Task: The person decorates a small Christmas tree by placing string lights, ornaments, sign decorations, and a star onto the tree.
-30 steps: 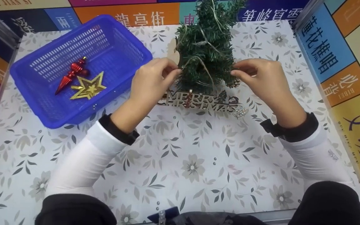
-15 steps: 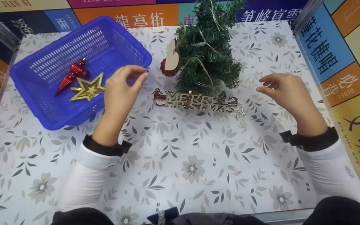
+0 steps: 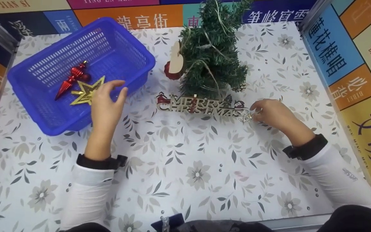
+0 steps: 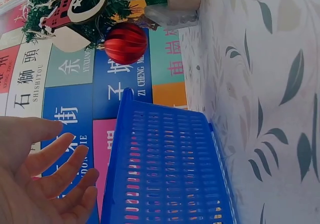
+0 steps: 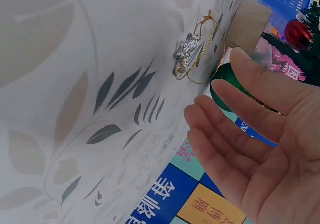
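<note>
My left hand (image 3: 103, 108) hangs over the near rim of the blue plastic basket (image 3: 150, 72), thumb and forefinger spread, holding nothing. In the basket lie a gold star (image 3: 87, 91) and a red spindle-shaped ornament (image 3: 72, 79). My right hand (image 3: 277, 114) is low over the table, its fingertips at a small silver ornament (image 3: 245, 116). In the right wrist view this silver ornament (image 5: 186, 55) has a gold string loop (image 5: 208, 19), and the right fingers (image 5: 220, 139) are loosely bent, apart from it. A wooden Merry Christmas sign (image 3: 201, 105) stands just left of the silver ornament.
Behind the sign rises a small green Christmas tree (image 3: 213, 58), with a wooden cutout (image 3: 175, 61) on its left side. A red ball (image 4: 126, 44) shows in the left wrist view, a green ball (image 5: 227, 86) in the right. Printed panels (image 3: 327, 48) border the flower-patterned table.
Both hands have come away from the tree. The left has moved left and nearer to me, over the basket's rim; the right went outward, then down to the silver ornament.
</note>
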`<control>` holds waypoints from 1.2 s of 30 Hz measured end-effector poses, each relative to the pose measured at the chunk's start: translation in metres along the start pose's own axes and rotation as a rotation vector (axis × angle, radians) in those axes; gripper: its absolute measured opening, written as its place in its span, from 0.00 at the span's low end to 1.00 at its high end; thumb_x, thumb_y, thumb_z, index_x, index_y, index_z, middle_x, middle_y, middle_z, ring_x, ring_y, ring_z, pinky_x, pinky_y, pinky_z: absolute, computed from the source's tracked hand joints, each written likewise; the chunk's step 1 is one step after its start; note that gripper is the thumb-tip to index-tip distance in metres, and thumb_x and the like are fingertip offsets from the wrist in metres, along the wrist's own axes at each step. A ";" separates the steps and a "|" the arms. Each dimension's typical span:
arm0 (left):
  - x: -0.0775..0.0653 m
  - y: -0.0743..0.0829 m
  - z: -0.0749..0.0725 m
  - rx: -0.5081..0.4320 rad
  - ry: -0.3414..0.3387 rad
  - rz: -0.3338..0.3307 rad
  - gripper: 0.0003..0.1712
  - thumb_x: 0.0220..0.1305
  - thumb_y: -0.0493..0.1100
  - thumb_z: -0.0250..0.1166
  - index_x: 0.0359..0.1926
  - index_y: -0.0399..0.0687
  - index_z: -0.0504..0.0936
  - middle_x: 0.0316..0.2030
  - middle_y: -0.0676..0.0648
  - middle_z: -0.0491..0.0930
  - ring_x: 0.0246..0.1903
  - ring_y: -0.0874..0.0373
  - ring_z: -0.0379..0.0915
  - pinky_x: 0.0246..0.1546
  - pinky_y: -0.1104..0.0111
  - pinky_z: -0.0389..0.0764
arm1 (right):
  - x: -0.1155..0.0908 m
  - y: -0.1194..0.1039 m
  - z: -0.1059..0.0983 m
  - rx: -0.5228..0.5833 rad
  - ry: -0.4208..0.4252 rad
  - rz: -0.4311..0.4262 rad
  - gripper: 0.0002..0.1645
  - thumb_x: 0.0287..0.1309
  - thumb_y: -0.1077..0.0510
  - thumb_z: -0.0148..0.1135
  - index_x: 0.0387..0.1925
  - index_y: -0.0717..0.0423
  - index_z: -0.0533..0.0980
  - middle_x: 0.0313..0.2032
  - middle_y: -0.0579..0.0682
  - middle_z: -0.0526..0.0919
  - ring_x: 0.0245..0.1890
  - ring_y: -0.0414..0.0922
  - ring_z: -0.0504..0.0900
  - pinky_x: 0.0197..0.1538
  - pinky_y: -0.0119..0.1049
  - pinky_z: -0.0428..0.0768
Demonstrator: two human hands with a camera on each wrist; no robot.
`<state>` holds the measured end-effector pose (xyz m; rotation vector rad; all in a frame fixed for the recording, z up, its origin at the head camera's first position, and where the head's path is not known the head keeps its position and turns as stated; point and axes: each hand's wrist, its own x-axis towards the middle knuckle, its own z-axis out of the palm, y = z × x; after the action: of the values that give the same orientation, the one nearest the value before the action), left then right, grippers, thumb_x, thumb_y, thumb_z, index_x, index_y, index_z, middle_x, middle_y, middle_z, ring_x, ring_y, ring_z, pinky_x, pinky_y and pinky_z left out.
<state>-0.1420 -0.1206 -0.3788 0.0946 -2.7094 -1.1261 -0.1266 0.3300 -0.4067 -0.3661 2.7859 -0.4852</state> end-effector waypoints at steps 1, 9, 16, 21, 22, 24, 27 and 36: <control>-0.001 -0.001 0.000 -0.005 -0.009 -0.009 0.17 0.67 0.45 0.61 0.54 0.45 0.80 0.56 0.44 0.79 0.60 0.47 0.69 0.67 0.57 0.62 | 0.001 0.001 0.002 -0.005 0.001 -0.007 0.16 0.51 0.65 0.65 0.44 0.65 0.80 0.37 0.63 0.83 0.38 0.58 0.81 0.44 0.53 0.78; -0.006 -0.005 0.006 -0.035 -0.002 0.006 0.16 0.66 0.43 0.62 0.52 0.43 0.81 0.54 0.43 0.80 0.58 0.48 0.71 0.66 0.58 0.64 | 0.006 0.006 0.014 0.003 0.007 0.002 0.13 0.47 0.68 0.64 0.39 0.63 0.81 0.34 0.61 0.83 0.35 0.56 0.81 0.41 0.52 0.78; -0.010 -0.001 0.012 -0.054 0.016 0.055 0.15 0.65 0.42 0.63 0.51 0.42 0.82 0.51 0.41 0.81 0.54 0.47 0.74 0.62 0.58 0.68 | 0.006 0.009 0.019 0.005 0.045 -0.005 0.06 0.51 0.65 0.63 0.33 0.61 0.82 0.32 0.59 0.85 0.34 0.55 0.81 0.42 0.52 0.79; -0.011 0.004 0.013 -0.031 -0.009 0.046 0.16 0.66 0.44 0.63 0.52 0.44 0.81 0.52 0.43 0.80 0.56 0.49 0.73 0.64 0.59 0.67 | 0.005 0.009 0.017 -0.006 0.088 -0.033 0.02 0.54 0.65 0.64 0.29 0.61 0.81 0.30 0.58 0.85 0.33 0.56 0.82 0.40 0.51 0.79; -0.011 0.005 0.013 -0.028 -0.014 0.044 0.16 0.66 0.44 0.62 0.52 0.45 0.81 0.53 0.44 0.80 0.57 0.49 0.72 0.65 0.59 0.67 | 0.005 0.009 0.017 -0.006 0.097 -0.041 0.02 0.54 0.65 0.64 0.29 0.61 0.81 0.30 0.59 0.85 0.33 0.56 0.82 0.40 0.51 0.79; -0.012 0.007 0.012 -0.022 -0.022 0.037 0.16 0.66 0.45 0.62 0.52 0.45 0.81 0.53 0.44 0.80 0.57 0.49 0.72 0.65 0.59 0.66 | 0.003 0.007 0.015 -0.001 0.110 -0.047 0.03 0.55 0.65 0.65 0.29 0.62 0.82 0.31 0.59 0.86 0.33 0.56 0.82 0.41 0.51 0.79; -0.013 0.009 0.011 -0.021 -0.026 0.036 0.16 0.66 0.45 0.62 0.52 0.46 0.81 0.53 0.44 0.80 0.57 0.49 0.72 0.65 0.59 0.66 | 0.001 0.004 0.011 0.017 0.124 -0.039 0.05 0.56 0.64 0.65 0.32 0.65 0.83 0.33 0.61 0.86 0.34 0.57 0.83 0.43 0.52 0.80; -0.018 0.024 0.009 -0.070 0.043 0.122 0.14 0.65 0.45 0.63 0.49 0.45 0.83 0.50 0.44 0.82 0.53 0.51 0.75 0.62 0.60 0.69 | -0.012 -0.009 -0.012 0.074 0.209 0.030 0.11 0.63 0.59 0.62 0.37 0.63 0.84 0.37 0.62 0.87 0.36 0.57 0.84 0.43 0.52 0.80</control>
<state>-0.1262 -0.0946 -0.3710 -0.0564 -2.5966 -1.1674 -0.1172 0.3289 -0.3893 -0.2712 2.9584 -0.6516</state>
